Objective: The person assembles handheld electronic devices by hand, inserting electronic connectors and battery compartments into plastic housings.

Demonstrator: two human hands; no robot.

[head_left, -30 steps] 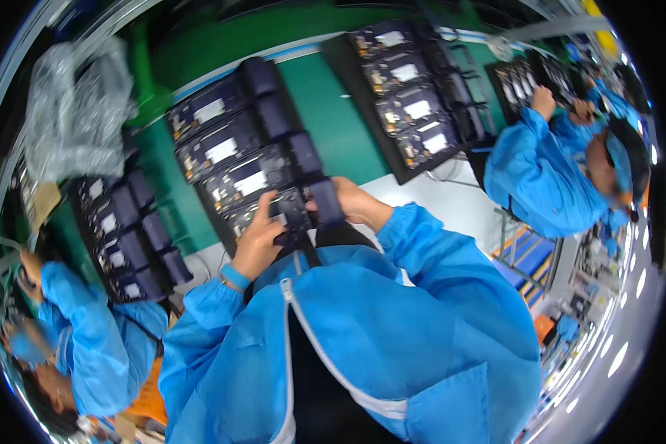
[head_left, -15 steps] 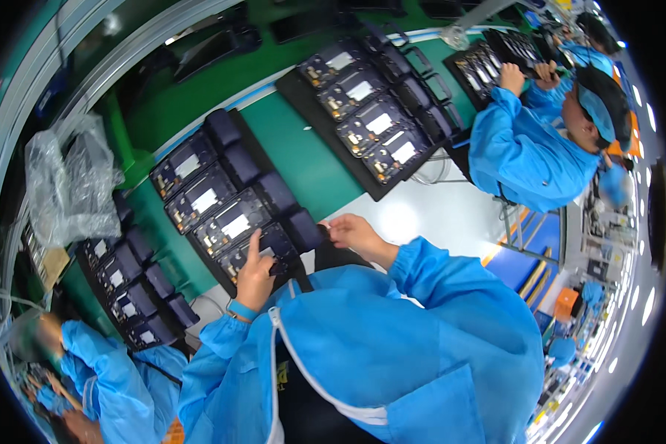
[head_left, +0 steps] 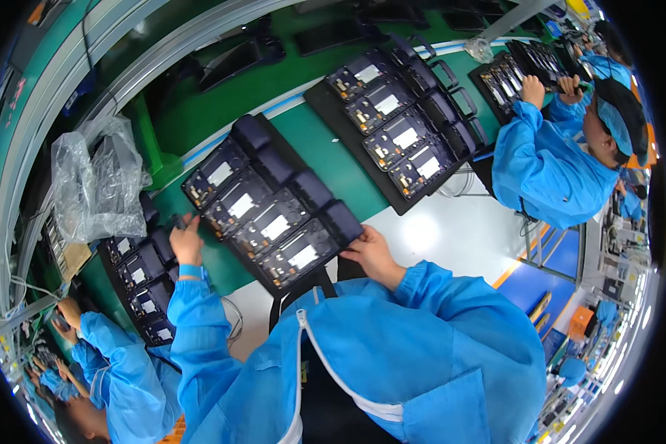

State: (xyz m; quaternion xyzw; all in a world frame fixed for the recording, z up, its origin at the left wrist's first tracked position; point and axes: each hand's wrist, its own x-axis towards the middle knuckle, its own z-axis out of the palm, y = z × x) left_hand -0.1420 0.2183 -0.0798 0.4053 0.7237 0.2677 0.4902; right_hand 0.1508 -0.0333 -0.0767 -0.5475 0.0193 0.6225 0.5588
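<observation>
In front of me lies a black tray or mat (head_left: 292, 148) with a row of opened dark device housings (head_left: 301, 255). Circuit parts and a pale rectangle show in each half, and a dark padded-looking half (head_left: 340, 223) is beside it. My right hand (head_left: 377, 259) closes its fingers at the outer corner of the nearest dark half; the fingertips are partly hidden there. At the tray's left side, apart from the housings, my left hand (head_left: 187, 243) is raised with its fingers pinched around a small dark thing (head_left: 178, 221) that is too small to name.
A second tray of similar housings (head_left: 407, 138) sits to the right, before a blue-sleeved co-worker (head_left: 547, 163). Another tray (head_left: 146, 305) lies left, near another co-worker's sleeve (head_left: 129, 362). Clear plastic bags (head_left: 96, 181) hang at the left above the green bench (head_left: 348, 174).
My left hand has moved left, away from the nearest housing, where its index finger was pointing. My right hand has come to the corner of the dark half. The whole view has shifted.
</observation>
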